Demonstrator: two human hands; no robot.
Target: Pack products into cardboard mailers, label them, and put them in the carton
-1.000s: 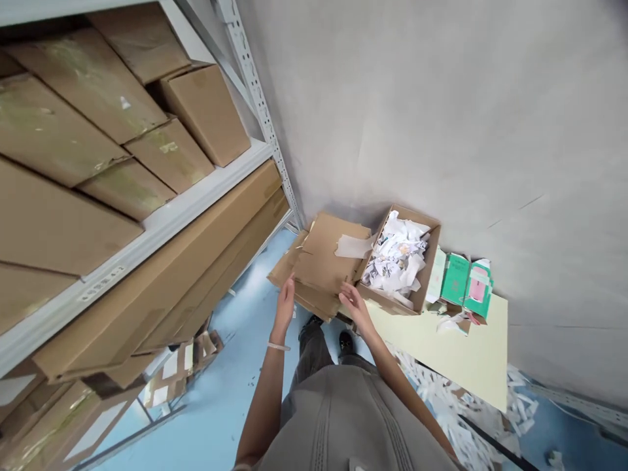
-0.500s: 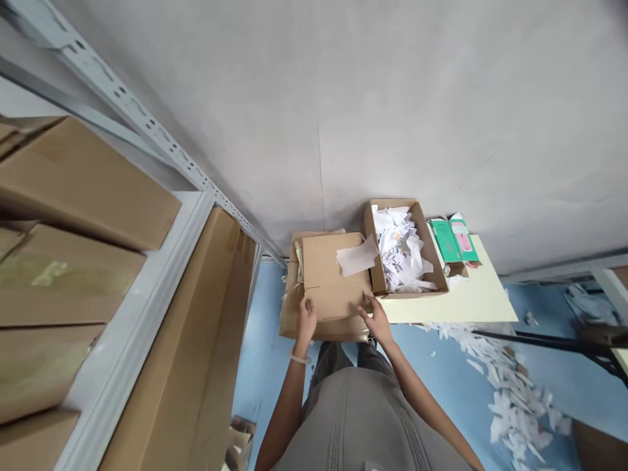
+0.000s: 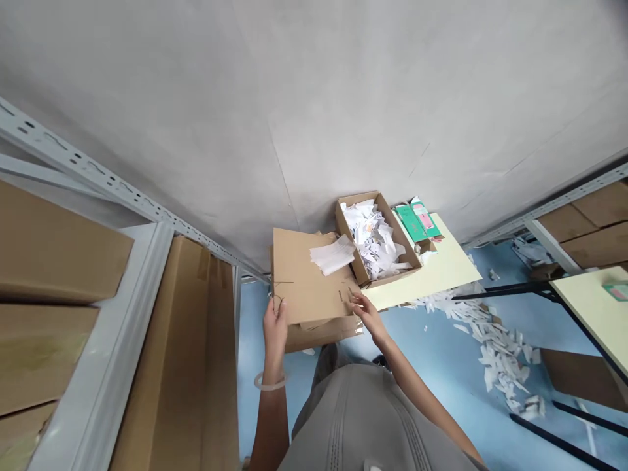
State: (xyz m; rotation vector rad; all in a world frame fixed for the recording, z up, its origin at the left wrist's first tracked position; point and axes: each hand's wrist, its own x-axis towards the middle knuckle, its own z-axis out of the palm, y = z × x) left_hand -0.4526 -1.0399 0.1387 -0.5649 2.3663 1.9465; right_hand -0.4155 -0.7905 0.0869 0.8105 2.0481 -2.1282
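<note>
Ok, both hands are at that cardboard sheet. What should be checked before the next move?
1. Left hand closed on the near left corner of the cardboard sheet: ok.
2. Right hand gripping the near right edge: cannot tell, only the fingertips are seen touching it.
3. Top of the sheet bare: not ok, a white paper lies on it.
4. Sheet free of the box beside it: cannot tell.
5. Floor clear to the right: not ok, paper scraps are strewn there.

Plain brown flattened cardboard sheet (image 3: 304, 281) lies at centre; beside it a brown box (image 3: 377, 239) holds white paper scraps (image 3: 375, 239). Green and pink packets (image 3: 417, 221) rest on the pale yellow table (image 3: 441, 275). Blue floor (image 3: 441, 366) lies below.
</note>
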